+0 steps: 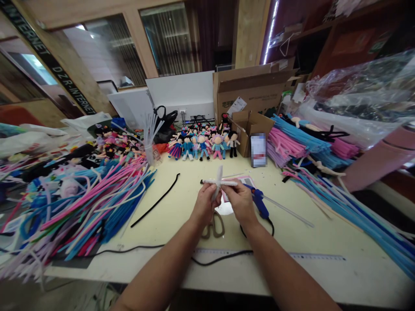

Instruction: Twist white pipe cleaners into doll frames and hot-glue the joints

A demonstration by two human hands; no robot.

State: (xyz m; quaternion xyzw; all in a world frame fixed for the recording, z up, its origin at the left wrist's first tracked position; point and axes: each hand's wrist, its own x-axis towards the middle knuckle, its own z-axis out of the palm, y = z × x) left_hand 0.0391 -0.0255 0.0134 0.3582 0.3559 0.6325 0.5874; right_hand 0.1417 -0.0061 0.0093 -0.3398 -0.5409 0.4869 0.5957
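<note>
Between both hands is a white cross-shaped piece [219, 173] that looks made of fuzzy pipe cleaners, one end dark. My left hand [207, 198] pinches its left and lower part. Its right arm sits in the closed fingers of my right hand [240, 201]. Just below the hands lie scissors with tan handles [218, 226], their blades hidden. A blue glue gun [260, 203] rests right of my right hand, a clear glue stick [288, 211] by it. A black pipe cleaner [156, 199] lies to the left. Under the hands is a partly covered pinkish flat item [244, 178].
Pipe cleaners in many colours heap at left [110, 203] and right [353, 207]. Several small dolls [202, 144] stand at the back beside an open cardboard box [241, 129]. A ruler [317, 256] and black cable [136, 249] cross the front. A pink cylinder [379, 157] is at right.
</note>
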